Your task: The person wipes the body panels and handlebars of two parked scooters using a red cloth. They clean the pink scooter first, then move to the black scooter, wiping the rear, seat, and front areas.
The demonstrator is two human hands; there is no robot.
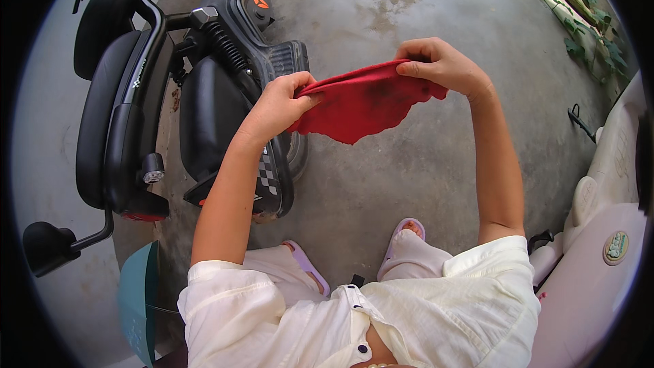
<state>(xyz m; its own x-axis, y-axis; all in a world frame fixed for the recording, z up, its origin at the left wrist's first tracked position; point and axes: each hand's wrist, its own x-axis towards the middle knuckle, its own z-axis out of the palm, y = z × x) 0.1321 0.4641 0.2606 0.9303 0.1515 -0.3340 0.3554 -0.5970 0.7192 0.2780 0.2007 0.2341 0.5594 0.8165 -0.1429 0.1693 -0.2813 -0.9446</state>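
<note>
A red cloth hangs stretched between my two hands, above the concrete floor. My left hand pinches its left end, the thumb in front and the fingers behind. At the upper right corner, my right hand grips the same cloth between thumb and curled fingers. The upper edge looks folded and runs taut, rising to the right, while the lower edge falls loose and uneven. Dark patches show on the cloth.
A black electric scooter stands at the left, near a pale wall, with a teal umbrella below it. A pale pink scooter is at the right. Green vines grow at the upper right. Concrete floor lies between the scooters.
</note>
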